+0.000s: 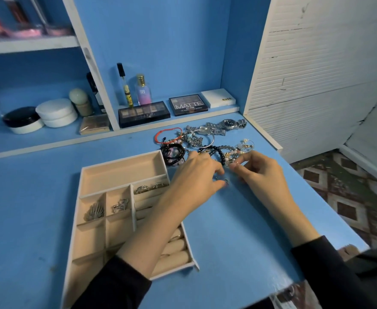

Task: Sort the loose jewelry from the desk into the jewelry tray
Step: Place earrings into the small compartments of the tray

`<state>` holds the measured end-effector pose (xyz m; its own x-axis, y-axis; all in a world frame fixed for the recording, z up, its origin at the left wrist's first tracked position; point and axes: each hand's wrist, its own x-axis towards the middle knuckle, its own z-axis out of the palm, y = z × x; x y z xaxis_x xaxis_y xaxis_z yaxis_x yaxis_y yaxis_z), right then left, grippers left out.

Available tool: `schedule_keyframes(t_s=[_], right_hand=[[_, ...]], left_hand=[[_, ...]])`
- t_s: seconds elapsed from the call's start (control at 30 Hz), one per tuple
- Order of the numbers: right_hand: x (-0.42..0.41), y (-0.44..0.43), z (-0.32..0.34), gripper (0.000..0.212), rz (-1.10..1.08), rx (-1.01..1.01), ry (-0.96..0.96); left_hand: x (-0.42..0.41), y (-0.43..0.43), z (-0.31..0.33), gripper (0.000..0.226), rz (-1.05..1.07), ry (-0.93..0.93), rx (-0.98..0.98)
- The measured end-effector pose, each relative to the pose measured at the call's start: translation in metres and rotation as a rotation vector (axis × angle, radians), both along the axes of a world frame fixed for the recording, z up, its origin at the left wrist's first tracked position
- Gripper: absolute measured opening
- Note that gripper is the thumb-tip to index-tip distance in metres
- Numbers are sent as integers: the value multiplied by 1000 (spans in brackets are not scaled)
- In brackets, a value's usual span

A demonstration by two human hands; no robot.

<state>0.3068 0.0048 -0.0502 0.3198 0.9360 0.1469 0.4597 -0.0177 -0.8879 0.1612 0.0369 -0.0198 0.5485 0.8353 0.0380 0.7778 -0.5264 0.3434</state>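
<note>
A beige jewelry tray (120,162) with several compartments lies on the blue desk (227,230). Silver brooches (95,211) and rings (141,188) sit in its small compartments. A heap of loose jewelry (194,141) lies beyond the tray: beaded bracelets, a red cord bracelet (168,133), silver watches (228,124). My left hand (197,172) reaches across the tray and pinches a small ring (225,181) at the near edge of the heap. My right hand (257,169) pinches a small beaded piece (229,160) beside it.
Eyeshadow palettes (144,113), perfume bottles (143,91) and cream jars (57,112) stand on the low shelf behind the desk. A white slatted panel (316,74) borders the desk on the right, where the desk's edge drops to a patterned floor (350,197).
</note>
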Motion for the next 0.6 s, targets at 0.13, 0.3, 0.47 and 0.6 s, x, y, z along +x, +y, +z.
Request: schedule_keyframes(t_s=[0.13, 0.3, 0.47, 0.6], right_hand=[[-1, 1, -3, 11, -3, 14, -2], [-1, 0, -3, 10, -1, 24, -21], [-1, 0, -1, 10, 8, 38, -31], [-12, 3, 3, 9, 35, 59, 5]], left_hand=[[3, 2, -3, 22, 5, -10, -31], [7, 3, -3, 9, -3, -50, -76], [4, -9, -1, 12, 46, -196, -71], [-16, -23, 7, 10, 87, -378, -61]])
